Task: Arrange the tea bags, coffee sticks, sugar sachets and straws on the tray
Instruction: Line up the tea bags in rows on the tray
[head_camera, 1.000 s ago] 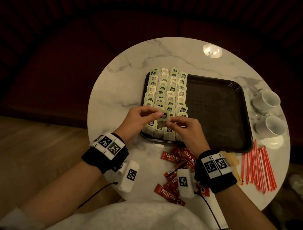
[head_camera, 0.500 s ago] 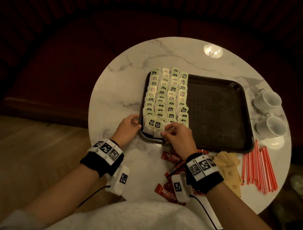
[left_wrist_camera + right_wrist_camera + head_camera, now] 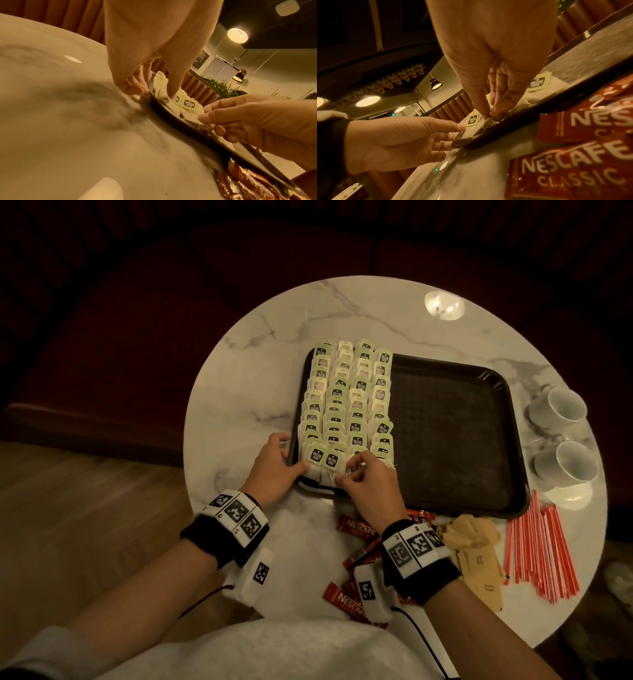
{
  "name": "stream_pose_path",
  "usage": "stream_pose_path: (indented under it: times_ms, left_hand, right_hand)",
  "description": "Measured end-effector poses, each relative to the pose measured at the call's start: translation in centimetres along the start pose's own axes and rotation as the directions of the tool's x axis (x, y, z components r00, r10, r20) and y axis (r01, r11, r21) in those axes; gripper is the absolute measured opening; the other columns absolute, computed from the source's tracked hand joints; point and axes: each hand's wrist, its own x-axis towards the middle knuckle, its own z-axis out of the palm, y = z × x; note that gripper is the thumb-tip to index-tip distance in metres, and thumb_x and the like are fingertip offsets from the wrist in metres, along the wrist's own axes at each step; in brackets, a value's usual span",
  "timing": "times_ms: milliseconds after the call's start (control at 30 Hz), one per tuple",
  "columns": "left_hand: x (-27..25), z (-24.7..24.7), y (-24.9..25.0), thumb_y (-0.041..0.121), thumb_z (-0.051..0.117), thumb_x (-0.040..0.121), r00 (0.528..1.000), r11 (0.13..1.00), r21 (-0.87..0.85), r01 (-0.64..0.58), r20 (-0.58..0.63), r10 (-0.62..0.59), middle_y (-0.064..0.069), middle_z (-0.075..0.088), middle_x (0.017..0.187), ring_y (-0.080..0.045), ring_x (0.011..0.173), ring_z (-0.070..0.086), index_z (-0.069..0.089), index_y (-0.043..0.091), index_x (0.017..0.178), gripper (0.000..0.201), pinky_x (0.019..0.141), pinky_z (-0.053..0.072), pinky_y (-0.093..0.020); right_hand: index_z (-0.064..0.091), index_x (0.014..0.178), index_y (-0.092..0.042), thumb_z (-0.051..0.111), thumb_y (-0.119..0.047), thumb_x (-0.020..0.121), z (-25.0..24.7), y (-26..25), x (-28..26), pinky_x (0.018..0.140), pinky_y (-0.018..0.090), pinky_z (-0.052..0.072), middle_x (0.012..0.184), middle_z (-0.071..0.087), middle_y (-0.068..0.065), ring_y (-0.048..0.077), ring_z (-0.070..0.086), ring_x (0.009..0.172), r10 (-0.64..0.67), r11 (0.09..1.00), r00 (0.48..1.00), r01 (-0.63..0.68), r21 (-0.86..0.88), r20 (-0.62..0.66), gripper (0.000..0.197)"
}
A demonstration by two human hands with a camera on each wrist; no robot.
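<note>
Round white marble table, dim warm lighting, dark red upholstered seating behind it. A dark rectangular tray lies on the tabletop; its left portion is filled with tea bags set in overlapping rows, green tags uppermost, while the right portion shows bare textured base. Left hand sits at the tray's near left corner: thumb lies extended on the nearest tea bag at that corner, the other fingers relaxed against the outside of the rim, nothing gripped. Right hand is over the near edge of the tray, thumb and forefinger closed in a pinch on a tea bag in the front row; the right wrist view shows the fingertips meeting just inside the rim. Red coffee sticks lie scattered on the table near the tray's front edge, partly under the right wrist. Brown sugar sachets lie heaped to their right, and red straws lie bundled beyond those, near the table edge. Two white cups stand right of the tray.
</note>
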Motion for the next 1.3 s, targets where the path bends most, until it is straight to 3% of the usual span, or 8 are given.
stream_pose_path:
  times_ms: [167, 367, 500, 667, 867, 1000, 1133, 1300]
  left_hand:
    - [-0.1, 0.0, -0.3, 0.017, 0.071, 0.086, 1.0, 0.998, 0.055, -0.014, -0.003, 0.014, 0.003, 0.052, 0.097, -0.015, 0.088, 0.054, 0.036, 0.014, 0.139, 0.064, 0.074, 0.04, -0.022]
    - [-0.2, 0.0, -0.3, 0.015, 0.072, 0.084, 0.992, 0.986, 0.109, -0.129, 0.01, 0.129, -0.004, 0.039, 0.122, -0.018, 0.111, 0.047, 0.042, 0.028, 0.139, 0.064, 0.103, 0.039, -0.03]
    - [-0.7, -0.1, -0.2, 0.022, 0.067, 0.088, 0.967, 0.905, 0.342, -0.253, 0.061, 0.248, -0.007, 0.029, 0.137, -0.026, 0.124, 0.028, 0.053, 0.036, 0.134, 0.051, 0.109, 0.024, -0.031]
    - [-1.0, 0.1, -0.6, 0.029, 0.066, 0.088, 0.963, 0.84, 0.472, -0.269, 0.106, 0.248, -0.009, 0.025, 0.145, -0.03, 0.129, 0.023, 0.052, 0.037, 0.136, 0.05, 0.112, 0.024, -0.038]
    - [-1.3, -0.2, -0.3, 0.022, 0.067, 0.088, 0.974, 0.911, 0.348, -0.22, 0.128, 0.186, -0.008, 0.024, 0.144, -0.029, 0.133, 0.026, 0.045, 0.03, 0.141, 0.058, 0.114, 0.025, -0.037]
    - [-1.4, -0.3, 0.1, 0.02, 0.066, 0.09, 0.981, 0.967, 0.183, -0.175, 0.121, 0.155, -0.007, 0.032, 0.14, -0.016, 0.128, 0.036, 0.024, 0.025, 0.151, 0.074, 0.108, 0.025, -0.024]
    - [-1.6, -0.4, 0.5, 0.02, 0.065, 0.091, 0.983, 0.973, 0.167, -0.162, 0.11, 0.145, -0.008, 0.037, 0.139, -0.017, 0.129, 0.039, 0.022, 0.022, 0.152, 0.075, 0.104, 0.025, -0.02]
    - [-1.8, -0.6, 0.5, 0.022, 0.067, 0.089, 0.985, 0.977, 0.142, -0.156, 0.101, 0.143, -0.009, 0.041, 0.135, -0.022, 0.127, 0.044, 0.026, 0.024, 0.15, 0.073, 0.112, 0.034, -0.038]
  right_hand:
    - [0.054, 0.098, -0.02, 0.072, -0.017, 0.087, 0.1, -0.1, 0.0, 0.065, 0.019, 0.047, 0.076, 0.068, 0.005, 0.011, 0.063, 0.07, -0.001, 1.0, 1.0, 0.001, 0.018, 0.012, 0.022]
    - [0.05, 0.109, -0.023, 0.07, -0.015, 0.088, 0.2, 0.0, -0.2, 0.063, 0.02, 0.047, 0.07, 0.061, -0.002, 0.005, 0.055, 0.063, -0.049, 0.999, 0.999, 0.049, -0.01, 0.001, 0.029]
    - [0.058, 0.124, -0.028, 0.069, -0.017, 0.09, 0.2, 0.0, -0.2, 0.069, 0.024, 0.049, 0.074, 0.06, 0.001, 0.008, 0.054, 0.065, -0.123, 0.988, 0.992, 0.124, -0.09, 0.018, 0.037]
    - [0.06, 0.131, -0.025, 0.07, -0.02, 0.089, 0.0, 0.1, 0.0, 0.076, 0.024, 0.049, 0.079, 0.057, -0.003, 0.008, 0.052, 0.071, -0.127, 0.983, 0.991, 0.13, -0.127, 0.032, 0.043]
    - [0.055, 0.133, -0.027, 0.065, -0.018, 0.093, -2.9, 1.5, 0.4, 0.103, 0.029, 0.043, 0.132, 0.046, -0.002, 0.013, 0.048, 0.12, -0.074, 0.997, 0.977, 0.069, -0.036, -0.199, 0.042]
    - [0.039, 0.149, -0.02, 0.059, -0.018, 0.097, -4.5, 2.8, 1.1, 0.113, 0.037, 0.038, 0.15, 0.041, 0.004, 0.019, 0.044, 0.135, 0.095, 0.993, 0.981, -0.082, 0.08, -0.167, 0.056]
    - [0.036, 0.151, -0.017, 0.054, -0.015, 0.099, -3.6, 3.0, 1.5, 0.113, 0.032, 0.034, 0.146, 0.048, -0.001, 0.011, 0.045, 0.131, 0.165, 0.946, 0.983, -0.135, 0.294, -0.083, 0.055]
    - [0.045, 0.146, -0.024, 0.054, -0.013, 0.097, -2.7, 3.4, 1.9, 0.111, 0.041, 0.042, 0.135, 0.059, -0.007, 0.014, 0.055, 0.124, 0.153, 0.936, 0.987, -0.13, 0.326, -0.043, 0.051]
